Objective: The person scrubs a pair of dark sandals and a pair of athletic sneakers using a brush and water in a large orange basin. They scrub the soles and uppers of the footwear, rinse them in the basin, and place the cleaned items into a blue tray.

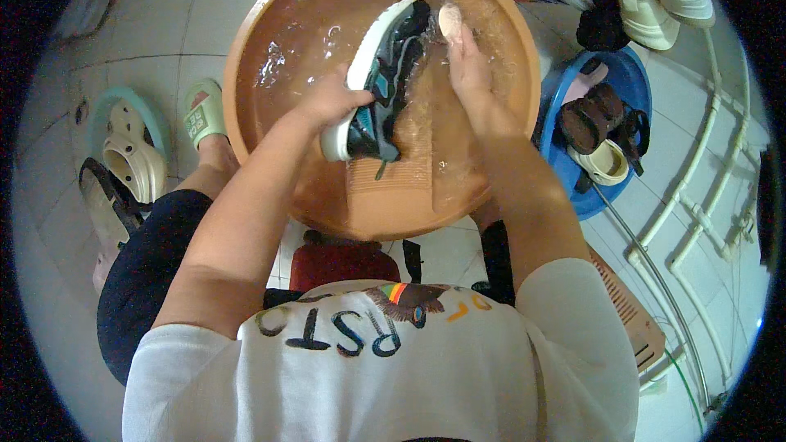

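My left hand (334, 104) is closed around the heel side of a black sneaker (389, 74) with a white sole and teal patches. The shoe is tilted on its side over the water, its toe pointing away from me. My right hand (471, 74) grips a pale tan, oval-ended thing (449, 22), apart from the shoe's toe; its kind cannot be made out. Both hands are inside a large round orange-brown basin (524, 115) of water. A ridged washboard (390, 205) slopes up at its near side, below the shoe.
To the right stands a blue tub (647, 86) with several shoes and sandals. White shoes (647, 12) hang at the far right, beside white pipes (692, 164). On the left are a teal basin (102, 110), cream clogs (135, 164) and my foot in a green slipper (203, 115). A red stool (348, 266) is under me.
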Demonstrator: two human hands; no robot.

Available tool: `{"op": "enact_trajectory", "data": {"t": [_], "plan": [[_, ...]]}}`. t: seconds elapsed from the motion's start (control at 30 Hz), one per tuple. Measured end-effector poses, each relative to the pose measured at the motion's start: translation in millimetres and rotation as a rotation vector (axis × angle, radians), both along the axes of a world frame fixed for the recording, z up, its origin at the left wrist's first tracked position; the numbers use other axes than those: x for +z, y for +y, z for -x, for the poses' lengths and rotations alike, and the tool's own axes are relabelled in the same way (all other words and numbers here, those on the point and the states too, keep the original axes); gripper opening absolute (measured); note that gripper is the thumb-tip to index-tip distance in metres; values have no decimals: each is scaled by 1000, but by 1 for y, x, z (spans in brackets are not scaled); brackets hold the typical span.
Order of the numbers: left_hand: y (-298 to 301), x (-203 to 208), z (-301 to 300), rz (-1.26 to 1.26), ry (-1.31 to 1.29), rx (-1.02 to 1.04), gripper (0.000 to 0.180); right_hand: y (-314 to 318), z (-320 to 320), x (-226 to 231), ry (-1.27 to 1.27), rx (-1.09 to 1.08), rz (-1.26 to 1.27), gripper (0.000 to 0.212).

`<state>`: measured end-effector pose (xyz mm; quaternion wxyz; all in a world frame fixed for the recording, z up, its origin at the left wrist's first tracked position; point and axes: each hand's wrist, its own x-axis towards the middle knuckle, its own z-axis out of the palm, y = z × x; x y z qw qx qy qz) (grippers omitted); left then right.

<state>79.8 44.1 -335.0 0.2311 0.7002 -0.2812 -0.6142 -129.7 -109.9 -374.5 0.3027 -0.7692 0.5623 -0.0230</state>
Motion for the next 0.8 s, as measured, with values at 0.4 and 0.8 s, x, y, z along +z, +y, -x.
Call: {"op": "enact_trajectory", "data": {"t": [0.4, 0.8], "plan": [[-6, 9, 21, 141, -352, -131, 98, 47, -51, 30, -988, -424, -588, 46], [11, -29, 29, 217, 209, 198, 70, 6, -66, 39, 76, 148, -85, 51]]}}
